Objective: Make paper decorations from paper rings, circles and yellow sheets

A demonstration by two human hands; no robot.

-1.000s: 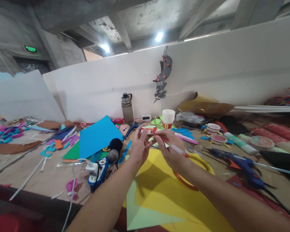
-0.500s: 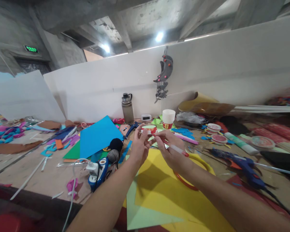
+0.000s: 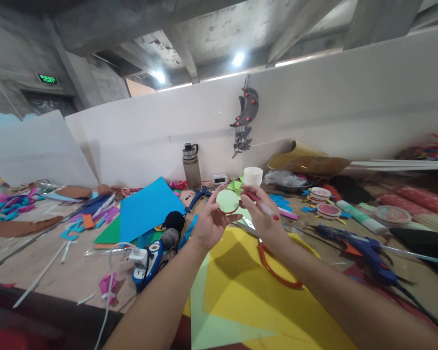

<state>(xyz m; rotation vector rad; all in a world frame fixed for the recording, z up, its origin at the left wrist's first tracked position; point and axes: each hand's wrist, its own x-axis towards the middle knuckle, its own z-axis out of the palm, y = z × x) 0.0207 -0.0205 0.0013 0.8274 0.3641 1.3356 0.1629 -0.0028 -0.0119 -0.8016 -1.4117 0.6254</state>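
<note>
My left hand (image 3: 209, 226) is closed on a small round red-rimmed lid with a light green disc on it (image 3: 228, 201), tilted up so its face shows. My right hand (image 3: 260, 214) touches the lid's right edge with its fingertips and grips a pen (image 3: 263, 208) with a white barrel and red ends. Both hands hover above yellow paper sheets (image 3: 248, 291) and a pair of scissors with red and yellow handles (image 3: 277, 272).
Around lie a blue paper sheet (image 3: 146, 206), a water bottle (image 3: 191, 165), stacked white cups (image 3: 253, 176), a blue glue gun (image 3: 365, 250), yarn balls (image 3: 172, 228), a charger with cable (image 3: 140, 255), round lids (image 3: 326, 209) and paper scraps. White partition boards (image 3: 332, 107) stand behind.
The left hand has turned the round lid from edge-on to face up, so the green disc shows. Both hands rose a little and the view tilted slightly.
</note>
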